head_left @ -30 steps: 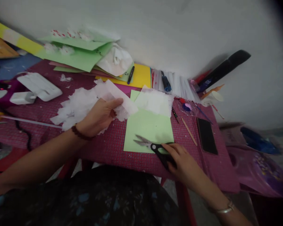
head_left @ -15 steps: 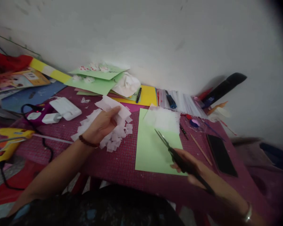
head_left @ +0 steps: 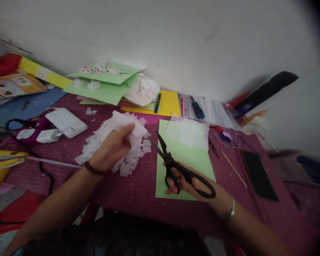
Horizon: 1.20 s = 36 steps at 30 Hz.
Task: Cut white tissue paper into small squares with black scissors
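Note:
Between the thumb and fingers of my left hand is pinched a piece of thin white paper. Below and around that hand spreads a pile of small white paper pieces. My right hand grips black-handled scissors, fingers through the handle loops. Their blades are spread apart, tips pointing towards the held paper with a small gap between. Under the scissors lies a light green sheet, with a thin white sheet over its upper part.
A yellow glue gun and a power strip with white chargers occupy the left. Green cards with white paper flowers are stacked by the wall. A phone, a wooden stick and a cutter lie rightward.
My right hand has moved left, bringing the scissors closer to the paper, and their blades have spread wide. My left hand still pinches the paper, slightly lower. The view has shifted a little.

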{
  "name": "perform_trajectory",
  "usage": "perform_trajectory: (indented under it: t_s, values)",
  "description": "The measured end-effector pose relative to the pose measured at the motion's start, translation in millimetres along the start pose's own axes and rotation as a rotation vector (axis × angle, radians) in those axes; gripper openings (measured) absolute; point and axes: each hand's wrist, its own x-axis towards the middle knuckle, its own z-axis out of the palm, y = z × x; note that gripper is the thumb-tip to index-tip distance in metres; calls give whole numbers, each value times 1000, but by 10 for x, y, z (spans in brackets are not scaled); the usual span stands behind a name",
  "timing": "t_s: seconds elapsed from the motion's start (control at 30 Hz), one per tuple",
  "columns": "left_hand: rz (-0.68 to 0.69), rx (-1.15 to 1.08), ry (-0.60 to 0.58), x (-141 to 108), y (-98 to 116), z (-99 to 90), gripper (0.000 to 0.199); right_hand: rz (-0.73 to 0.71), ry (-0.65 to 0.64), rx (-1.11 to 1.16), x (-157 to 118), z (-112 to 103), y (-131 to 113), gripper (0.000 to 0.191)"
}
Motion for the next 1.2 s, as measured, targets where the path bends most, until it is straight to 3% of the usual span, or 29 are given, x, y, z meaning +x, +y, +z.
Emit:
perform_trajectory:
  t_s: [0.27,0.5,0.7,0.87,1.0,1.2]
  values:
    - [6,93,-6,-103,-27,73,16,47,-8,-24,42,-112,41,66]
    - [-12,275,-225,-201,-48,86,21,14,-27,-15,32,-113,78,59]
    - [-88,432,-317,-261,-124,60,17,54,-14,-36,36,-119,132,63]
    - [-45,527,-325,-278,-185,40,12,113,-68,158,57,-156,254,70]
    - [-43,478,-346,-260,-210,35,11,136,-95,261,81,-152,314,79]
    - [-38,504,-323,-225,-223,7,11,59,-85,272,71,-135,338,61]
